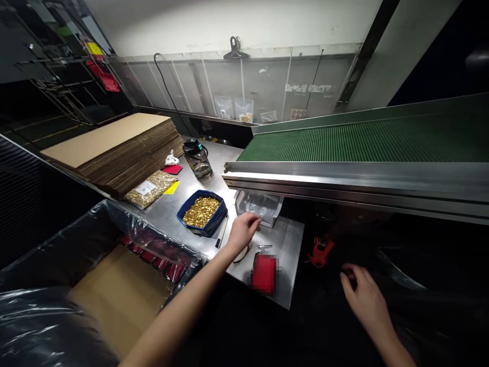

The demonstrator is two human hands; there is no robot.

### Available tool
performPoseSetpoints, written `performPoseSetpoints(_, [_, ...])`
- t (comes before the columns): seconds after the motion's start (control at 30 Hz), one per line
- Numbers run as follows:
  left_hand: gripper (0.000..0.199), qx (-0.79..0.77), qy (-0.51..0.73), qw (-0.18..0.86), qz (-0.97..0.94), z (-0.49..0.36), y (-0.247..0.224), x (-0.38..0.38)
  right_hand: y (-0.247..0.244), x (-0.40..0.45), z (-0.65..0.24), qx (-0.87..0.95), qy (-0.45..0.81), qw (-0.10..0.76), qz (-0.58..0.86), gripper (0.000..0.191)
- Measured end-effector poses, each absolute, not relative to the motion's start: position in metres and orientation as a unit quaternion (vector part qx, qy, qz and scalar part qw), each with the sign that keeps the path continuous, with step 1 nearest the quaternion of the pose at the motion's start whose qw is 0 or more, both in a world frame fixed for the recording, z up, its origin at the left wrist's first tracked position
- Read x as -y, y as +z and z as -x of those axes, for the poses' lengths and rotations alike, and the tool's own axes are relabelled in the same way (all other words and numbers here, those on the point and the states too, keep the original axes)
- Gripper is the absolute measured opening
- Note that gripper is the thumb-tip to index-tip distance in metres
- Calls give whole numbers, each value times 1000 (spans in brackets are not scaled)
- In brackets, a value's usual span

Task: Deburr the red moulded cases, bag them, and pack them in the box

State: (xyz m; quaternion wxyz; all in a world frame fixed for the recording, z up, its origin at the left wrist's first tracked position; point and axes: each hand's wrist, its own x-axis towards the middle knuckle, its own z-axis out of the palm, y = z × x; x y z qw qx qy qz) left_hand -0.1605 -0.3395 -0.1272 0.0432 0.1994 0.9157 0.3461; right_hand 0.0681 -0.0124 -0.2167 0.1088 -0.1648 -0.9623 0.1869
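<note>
My left hand (243,232) reaches over the metal table with thumb and fingers pinched together; whatever is between them is too small to make out. Just past its fingertips sits an open box (270,220) with clear plastic bags (257,203). Beside the hand is a blue tray (179,216) filled with small gold-coloured pieces (203,210), and a white and black pen (221,232). Nearer me lies a red item (264,273), blurred out, with a small metal piece (264,246) behind it. Off the table's right edge, my right hand (362,293) is loosely curled, thumb and fingers slightly apart, near an orange tool (321,252).
A green conveyor belt (324,144) with a metal side rail rises to the right. A drink bottle (197,160), a cardboard stack (126,148) and a bag of gold pieces (153,187) stand behind. A plastic-lined carton (114,293) with red packs (162,262) is at left.
</note>
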Motion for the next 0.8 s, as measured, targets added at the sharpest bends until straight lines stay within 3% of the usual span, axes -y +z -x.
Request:
performPoseSetpoints(0.17, [30, -933, 275, 99, -209, 260, -138, 297, -219, 26, -74, 966, 184, 126, 132, 23])
performPoseSetpoints(0.37, [29, -934, 260, 142, -197, 293, -145, 289, -207, 25, -61, 957, 210, 115, 162, 20])
performPoseSetpoints(0.6, [32, -900, 387, 111, -168, 246, -130, 311, -179, 51, -46, 886, 373, 142, 238, 24])
performPoseSetpoints(0.8, [42, -806, 547, 167, -153, 153, -102, 319, -102, 137, 18, 861, 490, 103, 88, 25])
